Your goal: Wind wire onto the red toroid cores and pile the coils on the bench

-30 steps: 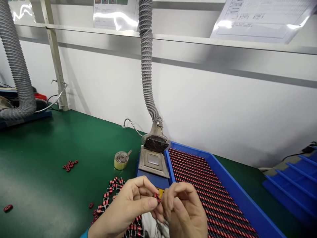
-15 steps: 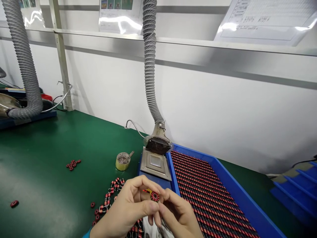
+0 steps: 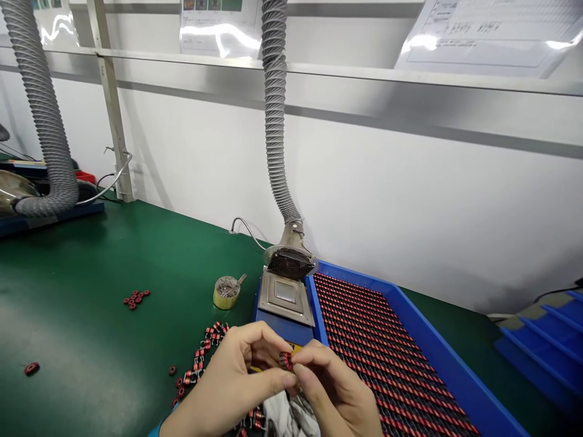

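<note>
At six o'clock, the left hand (image 3: 241,376) and right hand (image 3: 339,388) both pinch a red-and-black coil (image 3: 285,361); toward two o'clock, a printed sheet (image 3: 483,45) is too blurred to read.

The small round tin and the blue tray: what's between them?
In the head view, a strip of green table, then the blue-based device with a metal plate.

white wall (image 3: 387,200) behind green table (image 3: 182,255)

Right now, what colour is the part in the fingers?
The part is red and black, best seen in the head view.
</note>
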{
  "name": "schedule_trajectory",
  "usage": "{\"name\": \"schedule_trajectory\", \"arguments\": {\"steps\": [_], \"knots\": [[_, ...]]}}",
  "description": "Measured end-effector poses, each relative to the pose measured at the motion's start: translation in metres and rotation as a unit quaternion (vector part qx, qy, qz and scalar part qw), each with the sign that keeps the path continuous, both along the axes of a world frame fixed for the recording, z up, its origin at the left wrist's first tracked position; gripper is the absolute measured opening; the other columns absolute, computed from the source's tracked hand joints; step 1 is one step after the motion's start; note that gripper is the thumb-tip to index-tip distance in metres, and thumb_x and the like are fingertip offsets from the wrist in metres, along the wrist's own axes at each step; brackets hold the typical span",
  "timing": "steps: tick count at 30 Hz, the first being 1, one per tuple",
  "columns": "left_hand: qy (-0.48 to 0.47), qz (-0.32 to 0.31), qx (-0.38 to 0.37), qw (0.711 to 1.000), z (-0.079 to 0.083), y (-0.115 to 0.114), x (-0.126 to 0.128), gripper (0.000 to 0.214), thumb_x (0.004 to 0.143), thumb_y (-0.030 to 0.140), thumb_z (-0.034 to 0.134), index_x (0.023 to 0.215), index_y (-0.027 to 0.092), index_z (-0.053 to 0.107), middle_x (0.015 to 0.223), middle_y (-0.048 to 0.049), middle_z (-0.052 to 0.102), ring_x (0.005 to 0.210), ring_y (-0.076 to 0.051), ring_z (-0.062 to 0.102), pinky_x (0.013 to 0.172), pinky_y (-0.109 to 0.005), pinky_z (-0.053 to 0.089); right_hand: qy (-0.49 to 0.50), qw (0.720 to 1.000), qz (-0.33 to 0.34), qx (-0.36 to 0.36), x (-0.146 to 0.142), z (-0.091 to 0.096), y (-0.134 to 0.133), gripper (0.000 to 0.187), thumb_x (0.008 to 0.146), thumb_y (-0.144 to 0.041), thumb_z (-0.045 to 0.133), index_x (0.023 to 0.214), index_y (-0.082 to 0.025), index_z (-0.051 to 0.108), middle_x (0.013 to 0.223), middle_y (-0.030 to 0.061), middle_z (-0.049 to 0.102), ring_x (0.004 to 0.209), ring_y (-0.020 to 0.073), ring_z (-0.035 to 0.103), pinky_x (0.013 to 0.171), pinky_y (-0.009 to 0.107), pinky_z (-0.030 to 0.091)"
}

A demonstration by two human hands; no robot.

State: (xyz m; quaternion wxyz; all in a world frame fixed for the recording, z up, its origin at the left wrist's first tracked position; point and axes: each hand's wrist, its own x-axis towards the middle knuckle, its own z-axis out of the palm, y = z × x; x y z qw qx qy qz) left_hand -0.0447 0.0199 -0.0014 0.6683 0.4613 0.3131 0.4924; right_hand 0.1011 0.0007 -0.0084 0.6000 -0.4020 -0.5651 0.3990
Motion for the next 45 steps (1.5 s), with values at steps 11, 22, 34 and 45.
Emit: {"name": "schedule_trajectory", "arguments": {"steps": [11, 22, 34, 45], "knots": [[-0.115, -0.045, -0.043, 0.991, -0.009, 0.006, 0.006, 0.037, 0.054, 0.016, 0.095, 0.075, 0.014, 0.064, 0.064, -0.0011, 0.076, 0.058, -0.012, 0.071, 0.058, -0.018, 0.053, 0.116, 0.991, 0.019, -0.061, -0.011, -0.004, 0.006, 0.035, 0.076, -0.053, 0.081, 0.063, -0.022, 0.071, 0.056, -0.0035, 0.054, 0.056, 0.0131, 0.046, 0.058, 0.024, 0.038], [-0.164, -0.105, -0.024, 0.981, -0.006, 0.009, 0.005, 0.032, 0.076, 0.037, 0.083, 0.085, 0.013, 0.064, 0.066, -0.0025, 0.074, 0.06, -0.011, 0.072, 0.063, -0.019, 0.055, 0.24, 0.962, 0.055, -0.119, -0.015, 0.0, 0.007, 0.031, 0.07, -0.04, 0.089, 0.061, -0.019, 0.069, 0.053, -0.004, 0.055, 0.048, 0.009, 0.048, 0.052, 0.02, 0.041], [-0.158, -0.097, -0.046, 0.982, -0.006, 0.008, 0.006, 0.034, 0.075, 0.038, 0.084, 0.081, 0.011, 0.064, 0.061, -0.003, 0.073, 0.054, -0.011, 0.069, 0.057, -0.018, 0.052, 0.147, 0.985, 0.016, -0.089, -0.014, 0.003, 0.002, 0.029, 0.075, -0.048, 0.083, 0.071, -0.021, 0.073, 0.052, -0.0032, 0.057, 0.046, 0.0093, 0.051, 0.047, 0.02, 0.039], [-0.14, -0.093, -0.067, 0.983, -0.007, 0.009, 0.007, 0.039, 0.07, 0.043, 0.086, 0.077, 0.012, 0.063, 0.056, -0.0024, 0.071, 0.05, -0.011, 0.067, 0.053, -0.018, 0.05, 0.148, 0.982, 0.078, -0.086, -0.011, -0.003, 0.003, 0.032, 0.085, -0.045, 0.075, 0.072, -0.018, 0.065, 0.053, -0.0039, 0.054, 0.047, 0.0101, 0.049, 0.047, 0.022, 0.035]]}}
